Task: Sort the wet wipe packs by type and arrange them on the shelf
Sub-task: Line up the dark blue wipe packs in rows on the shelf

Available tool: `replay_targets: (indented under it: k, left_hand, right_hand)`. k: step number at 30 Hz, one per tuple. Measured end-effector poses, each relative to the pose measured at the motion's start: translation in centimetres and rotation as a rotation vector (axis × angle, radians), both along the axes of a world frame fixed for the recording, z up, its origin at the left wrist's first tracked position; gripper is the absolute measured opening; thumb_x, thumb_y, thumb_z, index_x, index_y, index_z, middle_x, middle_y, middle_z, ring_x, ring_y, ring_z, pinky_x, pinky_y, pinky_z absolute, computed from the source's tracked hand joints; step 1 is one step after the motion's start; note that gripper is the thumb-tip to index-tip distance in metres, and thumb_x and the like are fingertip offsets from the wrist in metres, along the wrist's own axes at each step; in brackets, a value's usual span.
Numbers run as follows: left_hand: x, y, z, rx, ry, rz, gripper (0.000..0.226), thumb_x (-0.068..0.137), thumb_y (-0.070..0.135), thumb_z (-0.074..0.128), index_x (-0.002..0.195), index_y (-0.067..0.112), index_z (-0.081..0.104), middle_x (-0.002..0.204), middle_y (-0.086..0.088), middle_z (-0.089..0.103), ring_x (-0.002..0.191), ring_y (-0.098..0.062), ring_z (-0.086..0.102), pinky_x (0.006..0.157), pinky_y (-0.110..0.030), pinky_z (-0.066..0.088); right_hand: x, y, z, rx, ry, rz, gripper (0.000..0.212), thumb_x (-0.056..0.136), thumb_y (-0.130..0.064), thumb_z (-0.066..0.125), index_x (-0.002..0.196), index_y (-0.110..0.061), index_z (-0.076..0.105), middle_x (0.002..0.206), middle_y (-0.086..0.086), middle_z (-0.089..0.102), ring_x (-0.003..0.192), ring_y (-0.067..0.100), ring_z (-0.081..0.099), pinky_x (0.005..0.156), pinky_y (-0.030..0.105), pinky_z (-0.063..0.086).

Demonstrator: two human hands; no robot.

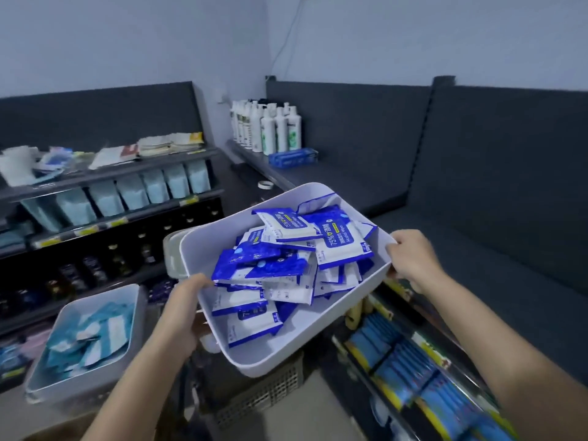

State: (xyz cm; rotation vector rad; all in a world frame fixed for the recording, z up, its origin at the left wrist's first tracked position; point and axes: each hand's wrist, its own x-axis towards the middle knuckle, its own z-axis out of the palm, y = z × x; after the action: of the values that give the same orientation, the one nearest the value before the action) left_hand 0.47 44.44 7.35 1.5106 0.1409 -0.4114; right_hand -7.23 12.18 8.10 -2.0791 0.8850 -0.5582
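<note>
A white plastic bin hangs tilted in the air in front of me, full of several blue-and-white wet wipe packs. My left hand grips its left rim and my right hand grips its right rim. A second white bin at the lower left holds several light-blue wipe packs. Behind the held bin, a dark grey shelf board stretches to the right.
White bottles and a blue box stand at the far end of the grey shelf. Left shelves carry pale blue pouches and dark bottles. Blue packs line a lower shelf at right. A grey crate sits below the bin.
</note>
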Motion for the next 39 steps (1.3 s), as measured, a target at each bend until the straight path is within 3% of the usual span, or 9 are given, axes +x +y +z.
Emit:
replay_targets:
  k: [3, 7, 12, 22, 27, 31, 34, 37, 39]
  left_hand:
    - [-0.7, -5.5, 0.4, 0.019, -0.019, -0.064, 0.049, 0.072, 0.025, 0.056, 0.117, 0.006, 0.056, 0.104, -0.019, 0.070, 0.097, -0.038, 0.067, 0.088, -0.053, 0.053]
    - [-1.8, -12.7, 0.2, 0.030, -0.016, -0.146, 0.037, 0.081, 0.019, 0.053, 0.114, 0.002, 0.057, 0.103, -0.021, 0.069, 0.097, -0.040, 0.066, 0.087, -0.052, 0.052]
    - [-3.0, -21.8, -0.6, 0.046, 0.047, -0.243, 0.024, 0.084, 0.010, 0.050, 0.105, 0.002, 0.059, 0.093, -0.018, 0.069, 0.077, -0.031, 0.066, 0.060, -0.036, 0.053]
    - [-5.5, -35.3, -3.0, 0.224, 0.051, -0.449, 0.020, 0.079, -0.006, 0.045, 0.092, -0.008, 0.059, 0.082, -0.021, 0.064, 0.072, -0.035, 0.064, 0.063, -0.040, 0.056]
    - [-5.6, -38.5, -4.5, 0.296, 0.048, -0.529, 0.015, 0.077, -0.010, 0.045, 0.086, -0.007, 0.057, 0.077, -0.020, 0.058, 0.072, -0.032, 0.060, 0.079, -0.050, 0.056]
    - [-5.1, -39.3, -5.8, 0.369, 0.047, -0.581, 0.021, 0.079, -0.005, 0.050, 0.099, -0.011, 0.058, 0.088, -0.026, 0.061, 0.081, -0.033, 0.062, 0.080, -0.052, 0.057]
    - [-4.9, -39.2, -5.9, 0.430, -0.003, -0.680, 0.017, 0.088, 0.008, 0.055, 0.100, -0.001, 0.064, 0.094, -0.026, 0.070, 0.082, -0.031, 0.068, 0.073, -0.040, 0.060]
    - [-3.4, -38.9, -4.3, 0.557, -0.125, -0.780, 0.038, 0.093, 0.041, 0.056, 0.084, 0.006, 0.066, 0.076, -0.015, 0.074, 0.070, -0.024, 0.071, 0.056, -0.026, 0.054]
    - [-1.4, -39.0, -2.9, 0.703, -0.346, -0.775, 0.053, 0.090, 0.053, 0.053, 0.067, 0.006, 0.064, 0.058, -0.010, 0.069, 0.057, -0.022, 0.067, 0.051, -0.024, 0.048]
  right_hand:
    - [-2.7, -4.4, 0.0, 0.027, -0.012, -0.083, 0.024, 0.074, 0.002, 0.037, 0.056, -0.012, 0.042, 0.064, 0.012, 0.051, 0.053, 0.026, 0.049, 0.051, 0.053, 0.056]
    - [-6.0, -10.9, -0.8, 0.086, 0.022, -0.161, 0.022, 0.075, 0.004, 0.034, 0.067, -0.008, 0.050, 0.072, 0.014, 0.054, 0.061, 0.027, 0.049, 0.054, 0.052, 0.056]
    - [-9.6, -19.1, -2.2, 0.148, 0.040, -0.245, 0.022, 0.076, 0.005, 0.034, 0.071, -0.004, 0.054, 0.077, 0.017, 0.057, 0.066, 0.030, 0.054, 0.057, 0.054, 0.056]
    - [-15.6, -31.6, -4.8, 0.193, 0.111, -0.344, 0.028, 0.084, 0.004, 0.037, 0.095, 0.003, 0.062, 0.095, 0.019, 0.064, 0.088, 0.037, 0.064, 0.063, 0.047, 0.060]
    - [-16.3, -34.8, -6.2, 0.212, 0.154, -0.352, 0.029, 0.087, 0.003, 0.036, 0.095, 0.000, 0.064, 0.095, 0.018, 0.066, 0.087, 0.035, 0.066, 0.067, 0.046, 0.060]
    - [-16.4, -35.8, -7.5, 0.224, 0.187, -0.358, 0.029, 0.087, 0.001, 0.037, 0.092, -0.004, 0.065, 0.093, 0.017, 0.067, 0.086, 0.034, 0.066, 0.068, 0.048, 0.060]
    - [-16.2, -36.3, -8.0, 0.201, 0.169, -0.382, 0.024, 0.087, 0.001, 0.040, 0.091, 0.000, 0.064, 0.091, 0.019, 0.066, 0.085, 0.036, 0.066, 0.064, 0.048, 0.060]
    - [-16.0, -36.5, -8.0, 0.091, 0.138, -0.419, 0.017, 0.084, -0.001, 0.046, 0.074, 0.005, 0.058, 0.076, 0.019, 0.062, 0.072, 0.033, 0.061, 0.061, 0.046, 0.059]
    - [-15.9, -36.0, -7.5, -0.071, 0.189, -0.426, 0.027, 0.085, -0.001, 0.045, 0.058, 0.000, 0.047, 0.064, 0.015, 0.052, 0.067, 0.031, 0.052, 0.060, 0.036, 0.049]
